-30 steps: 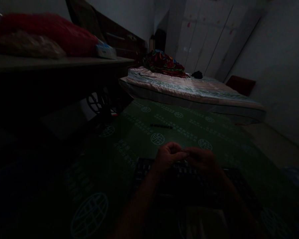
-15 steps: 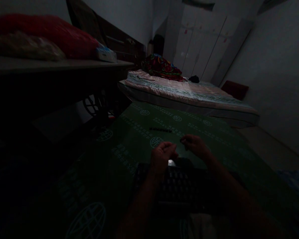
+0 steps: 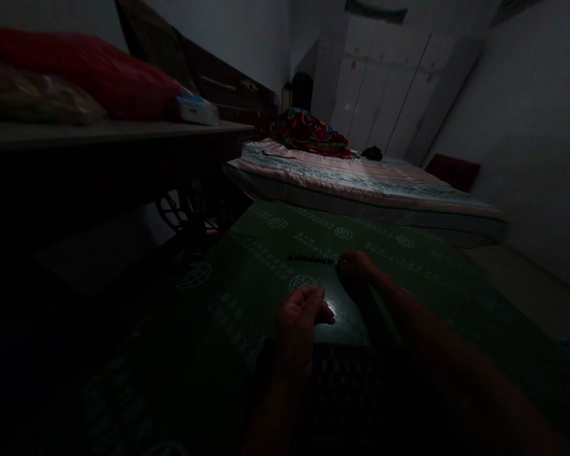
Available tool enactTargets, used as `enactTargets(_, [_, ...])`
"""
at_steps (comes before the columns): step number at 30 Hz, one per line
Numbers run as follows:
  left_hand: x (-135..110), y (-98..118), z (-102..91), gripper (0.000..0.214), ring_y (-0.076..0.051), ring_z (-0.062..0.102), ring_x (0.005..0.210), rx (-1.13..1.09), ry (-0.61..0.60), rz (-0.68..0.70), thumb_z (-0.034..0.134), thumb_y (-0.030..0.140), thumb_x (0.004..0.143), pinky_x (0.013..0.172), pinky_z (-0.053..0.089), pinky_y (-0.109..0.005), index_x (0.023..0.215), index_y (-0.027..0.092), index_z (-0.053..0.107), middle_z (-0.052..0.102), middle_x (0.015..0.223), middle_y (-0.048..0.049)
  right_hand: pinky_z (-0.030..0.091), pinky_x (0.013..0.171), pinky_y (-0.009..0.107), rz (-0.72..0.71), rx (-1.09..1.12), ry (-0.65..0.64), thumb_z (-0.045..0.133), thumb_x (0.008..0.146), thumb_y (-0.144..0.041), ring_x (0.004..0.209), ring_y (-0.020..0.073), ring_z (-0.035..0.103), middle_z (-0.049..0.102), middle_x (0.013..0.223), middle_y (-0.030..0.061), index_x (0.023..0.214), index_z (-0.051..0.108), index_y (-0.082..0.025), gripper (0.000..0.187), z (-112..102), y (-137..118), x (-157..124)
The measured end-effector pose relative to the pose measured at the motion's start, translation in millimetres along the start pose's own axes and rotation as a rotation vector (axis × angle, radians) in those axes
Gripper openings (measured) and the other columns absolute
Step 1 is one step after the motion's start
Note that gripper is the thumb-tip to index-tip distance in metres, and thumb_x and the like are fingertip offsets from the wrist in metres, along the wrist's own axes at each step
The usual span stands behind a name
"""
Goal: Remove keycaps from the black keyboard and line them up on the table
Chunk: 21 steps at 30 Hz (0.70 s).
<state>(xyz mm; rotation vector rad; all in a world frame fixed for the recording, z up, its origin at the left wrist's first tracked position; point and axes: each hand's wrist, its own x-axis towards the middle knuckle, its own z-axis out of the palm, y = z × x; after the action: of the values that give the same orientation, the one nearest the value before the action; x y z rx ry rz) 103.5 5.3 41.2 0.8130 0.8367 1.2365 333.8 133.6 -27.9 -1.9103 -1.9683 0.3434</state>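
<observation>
My right hand (image 3: 355, 265) reaches forward over the green board, its fingers pinched on a small dark keycap (image 3: 340, 264) at the right end of a row. That row of several black keycaps (image 3: 310, 258) lies on the board, just left of the fingertips. Nearer to me, my left hand (image 3: 298, 316) is raised with thumb and fingers pressed together. Whatever is in that pinch, if anything, is too dark to make out. Below the hands lies a black keyboard (image 3: 344, 380), partly covered by my forearms and deep in shadow.
The green board (image 3: 247, 278) carries pale printed globes and lettering. Behind it stands a bed (image 3: 361, 174) with a red patterned blanket (image 3: 308, 132). At left, a shelf-like tabletop (image 3: 137, 128) holds a red bag (image 3: 90, 69) and a small blue-white packet (image 3: 197, 109).
My right hand has moved forward and down to the row's right end, with the keycap in its fingers. My left hand has shifted slightly left. The view has tilted a little.
</observation>
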Motion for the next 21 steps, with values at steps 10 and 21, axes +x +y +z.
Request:
enactTargets(10, [7.4,-7.8,-6.5,0.020,-0.008,0.051,0.044,0.037,-0.033,-0.026,0.063,0.031,0.066,0.048,0.043,-0.020,0.072,0.014,0.057,0.056,0.047,0.0044,0.037,0.054,0.018,0.004,-0.035,-0.020,0.050,0.073,-0.020,0.064,0.0121,0.056,0.065,0.073,0.0008,0.086,0.065,-0.020,0.020,1.7,0.9,9.9])
enactTargets(21, [7.2,-9.0,-6.4,0.018,-0.008,0.051,0.044,0.062,-0.040,-0.015,0.062,0.031,0.068,0.050,0.043,-0.020,0.072,0.014,0.057,0.056,0.047,0.0042,0.039,0.057,0.019,-0.007,-0.023,-0.021,0.052,0.071,-0.019,0.070,0.0136,0.057,0.066,0.079,0.0018,0.087,0.065,-0.018,0.021,2.8,1.2,11.2])
